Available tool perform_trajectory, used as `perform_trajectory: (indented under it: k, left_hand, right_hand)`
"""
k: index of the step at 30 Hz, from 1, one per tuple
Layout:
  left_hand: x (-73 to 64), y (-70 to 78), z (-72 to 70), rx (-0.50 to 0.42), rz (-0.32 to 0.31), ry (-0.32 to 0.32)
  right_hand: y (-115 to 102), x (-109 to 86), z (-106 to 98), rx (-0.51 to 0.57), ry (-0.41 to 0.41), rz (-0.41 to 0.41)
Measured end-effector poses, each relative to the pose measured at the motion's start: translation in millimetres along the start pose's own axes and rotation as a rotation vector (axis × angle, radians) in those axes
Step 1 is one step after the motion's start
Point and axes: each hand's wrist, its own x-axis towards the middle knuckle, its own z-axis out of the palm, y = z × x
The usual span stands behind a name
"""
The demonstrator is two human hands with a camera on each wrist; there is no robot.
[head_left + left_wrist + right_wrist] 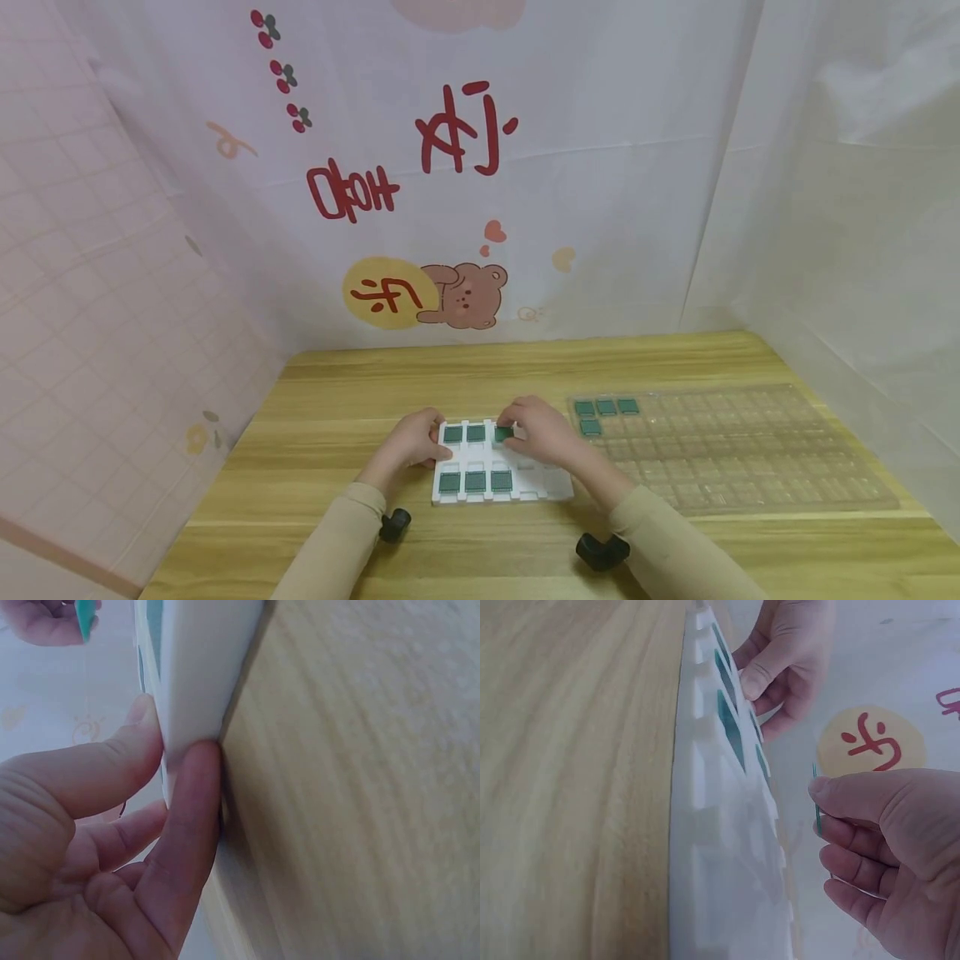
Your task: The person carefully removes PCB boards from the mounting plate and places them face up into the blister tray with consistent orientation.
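A white foam-like tray (546, 482) lies on the table, with green square circuit boards (476, 482) in several of its slots, along a far and a near row. My left hand (408, 439) holds the tray's left end; in the left wrist view the thumb rests at its upper edge and a finger (193, 780) against its side. Above the tray's far row, my right hand (546, 431) pinches a thin green circuit board (817, 801) between thumb and fingers. In the right wrist view this board stands on edge, apart from the tray (739, 892).
To the right lies a large clear plastic tray (720, 454) with many compartments; several green boards (606, 407) sit in its far left corner. Dark wrist mounts (602, 551) hang below both forearms. Printed cloth (600, 208) stands behind the wooden table (337, 383).
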Motion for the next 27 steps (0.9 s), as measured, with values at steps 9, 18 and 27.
perform_trajectory:
  k: [9,18,27]
  left_hand:
    - [0.1,-1.5,0.9,-0.009,-0.004,0.006]
    - [2.0,-5.3,-0.9,-0.01,0.001,-0.007]
    - [1.8,-10.5,-2.2,-0.004,0.025,-0.014]
  right_hand:
    - [10,-18.3,-16,0.032,0.028,-0.01]
    - [20,-37.6,-25,0.049,0.091,0.01]
    - [29,-56.6,-33,0.035,0.129,-0.003]
